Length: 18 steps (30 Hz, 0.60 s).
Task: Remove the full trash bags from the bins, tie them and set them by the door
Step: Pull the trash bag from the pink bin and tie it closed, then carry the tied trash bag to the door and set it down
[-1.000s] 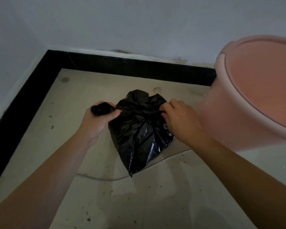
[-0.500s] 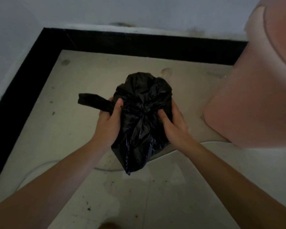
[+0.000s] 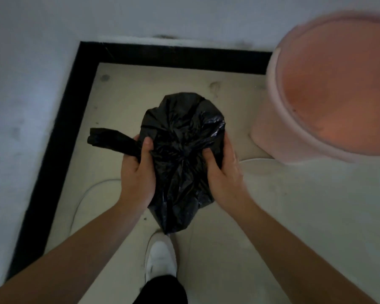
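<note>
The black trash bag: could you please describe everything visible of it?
The black trash bag is thin, glossy, crinkled plastic, bulging and gathered shut at its middle. A twisted tail sticks out leftward. The left hand holds that tail and the bag's left side; the right hand grips its right side. It is held left of the pink bin.
</note>
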Motion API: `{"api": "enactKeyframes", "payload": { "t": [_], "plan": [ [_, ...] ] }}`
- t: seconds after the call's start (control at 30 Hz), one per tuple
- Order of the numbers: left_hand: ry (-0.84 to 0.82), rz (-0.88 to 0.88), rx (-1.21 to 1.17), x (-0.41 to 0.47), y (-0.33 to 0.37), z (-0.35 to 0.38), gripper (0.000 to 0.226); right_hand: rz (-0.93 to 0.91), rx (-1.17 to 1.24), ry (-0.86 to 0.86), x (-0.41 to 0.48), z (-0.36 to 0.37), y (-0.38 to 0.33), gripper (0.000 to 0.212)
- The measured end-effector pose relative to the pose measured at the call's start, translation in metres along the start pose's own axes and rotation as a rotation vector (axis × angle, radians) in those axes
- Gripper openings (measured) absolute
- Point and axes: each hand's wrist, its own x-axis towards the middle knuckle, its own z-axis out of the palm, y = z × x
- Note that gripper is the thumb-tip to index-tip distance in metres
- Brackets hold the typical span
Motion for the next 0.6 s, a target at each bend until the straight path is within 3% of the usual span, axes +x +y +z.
{"api": "enactKeyframes", "payload": {
  "t": [0.17,0.27,0.47,0.6],
  "plan": [
    [0.019,-0.010,-0.009,-0.031,0.165,-0.064,0.029,-0.175,0.028,-0.044,-0.063,-0.040,-0.168,0.060],
    [0.033,0.063,-0.038,-0.029,0.315,-0.102,0.039,-0.295,0.004,-0.031,-0.086,-0.081,-0.321,0.061],
    [0.055,0.361,-0.067,-0.051,0.658,-0.200,0.025,-0.581,-0.057,0.042,-0.167,-0.174,-0.653,0.063],
    [0.119,0.418,-0.125,-0.117,0.803,-0.258,0.028,-0.668,-0.022,0.020,-0.245,-0.216,-0.787,0.078]
  ]
}}
